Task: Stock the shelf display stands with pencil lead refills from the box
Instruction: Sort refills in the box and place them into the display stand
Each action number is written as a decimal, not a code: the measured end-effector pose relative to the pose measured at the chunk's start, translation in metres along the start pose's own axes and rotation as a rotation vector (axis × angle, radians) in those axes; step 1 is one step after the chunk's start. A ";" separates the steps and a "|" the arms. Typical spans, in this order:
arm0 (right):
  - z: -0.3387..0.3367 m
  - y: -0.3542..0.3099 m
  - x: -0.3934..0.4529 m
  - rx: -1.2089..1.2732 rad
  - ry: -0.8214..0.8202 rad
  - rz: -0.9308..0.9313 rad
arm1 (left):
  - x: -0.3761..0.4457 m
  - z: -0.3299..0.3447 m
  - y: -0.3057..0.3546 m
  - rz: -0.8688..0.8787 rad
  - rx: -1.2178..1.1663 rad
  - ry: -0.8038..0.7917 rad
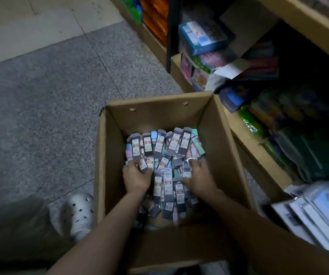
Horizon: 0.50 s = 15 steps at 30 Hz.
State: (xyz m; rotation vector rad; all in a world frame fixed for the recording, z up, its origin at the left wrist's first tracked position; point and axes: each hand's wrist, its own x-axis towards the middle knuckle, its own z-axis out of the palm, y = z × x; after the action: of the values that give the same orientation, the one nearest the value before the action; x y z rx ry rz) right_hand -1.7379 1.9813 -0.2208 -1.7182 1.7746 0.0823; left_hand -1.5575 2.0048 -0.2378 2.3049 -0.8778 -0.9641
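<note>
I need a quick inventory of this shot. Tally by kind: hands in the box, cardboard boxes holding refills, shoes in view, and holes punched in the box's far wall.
Hands in the box: 2, left hand and right hand
Cardboard box holding pencil lead refills: 1
White shoe: 1
Punched holes: 2
Total: 6

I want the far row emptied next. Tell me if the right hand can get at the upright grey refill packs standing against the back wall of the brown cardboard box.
Probably yes. The right hand is already inside the open-topped brown cardboard box, and nothing covers the upright grey refill packs just beyond its fingers.
</note>
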 end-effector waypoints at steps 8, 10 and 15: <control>0.026 0.010 0.024 -0.036 0.028 0.040 | 0.018 0.024 -0.009 -0.118 -0.062 0.123; 0.027 0.012 0.024 -0.022 0.037 0.022 | 0.021 0.025 -0.006 -0.198 -0.122 0.149; 0.014 0.013 0.011 0.211 0.095 -0.034 | 0.009 0.024 -0.006 -0.426 -0.324 0.080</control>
State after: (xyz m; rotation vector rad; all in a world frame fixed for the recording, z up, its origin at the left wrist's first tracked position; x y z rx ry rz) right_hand -1.7435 1.9802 -0.2425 -1.6219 1.7534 -0.1976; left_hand -1.5687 1.9980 -0.2608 2.2614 -0.1747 -1.0825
